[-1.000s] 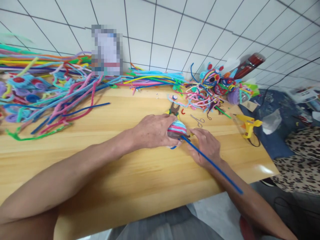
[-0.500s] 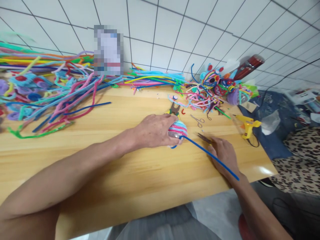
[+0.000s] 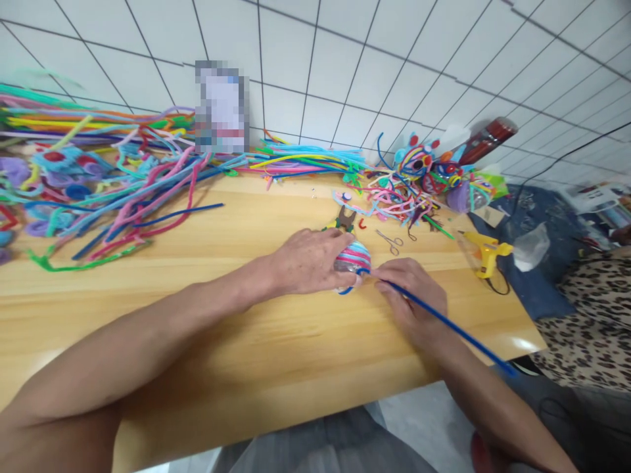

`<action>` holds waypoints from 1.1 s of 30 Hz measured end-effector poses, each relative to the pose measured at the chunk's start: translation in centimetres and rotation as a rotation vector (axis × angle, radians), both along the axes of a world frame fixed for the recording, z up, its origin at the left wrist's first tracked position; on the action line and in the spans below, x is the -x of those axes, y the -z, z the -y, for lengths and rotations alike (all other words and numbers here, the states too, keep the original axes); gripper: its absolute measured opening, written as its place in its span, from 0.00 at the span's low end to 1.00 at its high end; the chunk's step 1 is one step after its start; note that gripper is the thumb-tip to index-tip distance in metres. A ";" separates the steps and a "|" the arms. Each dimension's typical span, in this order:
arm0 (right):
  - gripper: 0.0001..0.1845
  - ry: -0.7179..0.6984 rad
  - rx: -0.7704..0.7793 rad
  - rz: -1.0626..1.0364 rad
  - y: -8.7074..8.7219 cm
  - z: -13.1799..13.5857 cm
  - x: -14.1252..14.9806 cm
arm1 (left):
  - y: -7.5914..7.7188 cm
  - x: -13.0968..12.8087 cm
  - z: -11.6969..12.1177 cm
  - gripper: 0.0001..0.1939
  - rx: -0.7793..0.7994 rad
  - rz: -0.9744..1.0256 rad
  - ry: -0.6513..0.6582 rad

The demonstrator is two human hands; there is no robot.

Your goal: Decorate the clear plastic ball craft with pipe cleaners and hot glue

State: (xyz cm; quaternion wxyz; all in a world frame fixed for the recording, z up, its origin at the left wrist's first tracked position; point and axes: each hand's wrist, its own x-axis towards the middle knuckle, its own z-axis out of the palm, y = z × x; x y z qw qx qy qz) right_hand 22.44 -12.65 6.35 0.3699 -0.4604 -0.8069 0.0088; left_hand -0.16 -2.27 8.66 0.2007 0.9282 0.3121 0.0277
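Note:
My left hand (image 3: 308,261) is closed over a small ball (image 3: 353,257) wrapped in pink, light blue and white pipe cleaners, pressing it onto the wooden table (image 3: 236,368). My right hand (image 3: 411,299) sits just right of the ball and pinches a long dark blue pipe cleaner (image 3: 453,328) near where it meets the ball. The blue stem runs over my right wrist toward the table's front right edge. A short blue loop shows under the ball.
Piles of coloured pipe cleaners (image 3: 113,171) cover the back left. Pliers (image 3: 345,218) and small scissors (image 3: 389,240) lie behind the ball. Finished pipe-cleaner figures (image 3: 424,167) stand at the back right, with a yellow glue gun (image 3: 486,253) near the right edge.
My right hand has moved from the table at the right back to the ball and taken the blue pipe cleaner close to it. The left hand has stayed on the ball.

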 end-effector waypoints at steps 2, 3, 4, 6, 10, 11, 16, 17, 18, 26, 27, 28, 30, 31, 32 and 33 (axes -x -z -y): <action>0.07 0.012 0.034 -0.047 -0.3 -1.0 0.3 | 0.0 -0.1 0.1 0.31 -0.007 0.010 0.008; 0.07 0.036 0.054 -0.062 -0.4 -1.5 0.3 | 0.0 -0.1 0.2 0.30 -0.008 0.014 0.010; 0.08 0.068 0.080 -0.070 -0.5 -2.0 0.2 | 0.0 -0.1 0.2 0.29 -0.008 0.017 0.013; 0.12 0.131 0.147 -0.069 -0.5 -2.9 0.0 | 0.0 -0.1 0.3 0.28 -0.006 0.022 0.019; 0.18 0.183 0.236 -0.088 -0.3 -3.7 -0.2 | 0.1 -0.1 0.3 0.29 -0.003 0.024 0.027; 0.18 0.187 0.237 -0.093 -0.3 -3.7 -0.2 | 0.1 -0.1 0.3 0.30 0.000 0.022 0.029; 0.16 0.235 0.190 -0.053 -0.1 -3.2 -0.6 | 0.2 -0.1 0.2 0.31 0.026 0.027 0.035; 0.15 0.236 0.173 -0.034 -0.2 -3.0 -0.6 | 0.2 -0.2 0.2 0.31 0.028 0.028 0.034; 0.14 0.225 0.153 -0.013 -0.2 -2.8 -0.7 | 0.2 -0.2 0.2 0.31 0.030 0.028 0.034; 0.19 0.085 0.066 0.124 -2.3 -3.0 1.2 | 0.4 -0.3 0.4 0.25 0.052 0.094 0.058; 0.22 0.103 0.128 0.092 -2.4 -3.5 1.4 | 0.5 -0.3 0.4 0.24 0.057 0.103 0.058; 0.23 0.123 0.207 0.035 -2.4 -4.0 1.5 | 0.5 -0.3 0.3 0.23 0.061 0.107 0.056; 0.26 0.154 0.381 -0.121 -2.0 -4.7 1.4 | 0.5 -0.3 0.2 0.23 0.068 0.104 0.048; 0.27 0.171 0.439 -0.189 -1.8 -4.8 1.3 | 0.5 -0.3 0.2 0.24 0.072 0.099 0.040; 0.26 0.196 0.455 -0.226 -1.5 -4.6 1.2 | 0.5 -0.3 0.1 0.25 0.078 0.095 0.032; 0.26 0.223 0.414 -0.225 -1.3 -4.2 1.2 | 0.5 -0.3 0.1 0.26 0.086 0.094 0.026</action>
